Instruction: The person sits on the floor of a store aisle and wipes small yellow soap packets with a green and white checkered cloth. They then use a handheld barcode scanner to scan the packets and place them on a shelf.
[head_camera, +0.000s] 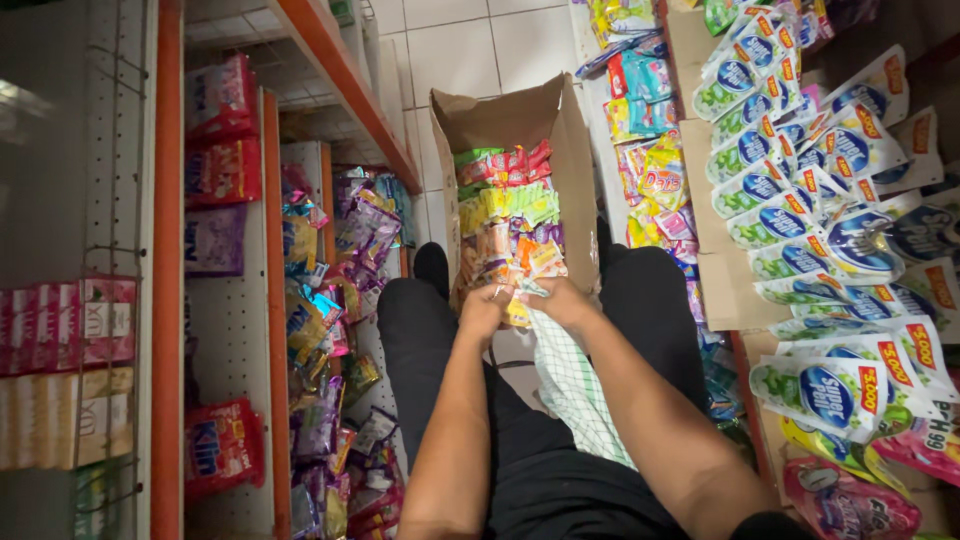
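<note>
Head view: both hands meet at 12 o'clock above the knees, left hand (484, 305) and right hand (562, 300) each in a closed grip on small sachets (520, 300) at the cardboard box (575, 150) mouth. Judged risk: a loose pinch could spill sachets. Green-white pouches (800, 240) at 2 o'clock; pink packets (222, 100) at 10.

At the left of the frame we are seeing an orange-edged white pegboard shelf unit (268, 250) carrying red and purple packets (220, 135) and a jumble of shiny foil sachets (330, 330). At the right, white and green pouches with blue round labels (800, 220) are lying in overlapping rows. White floor tiles (470, 50) are showing at the top centre.
</note>
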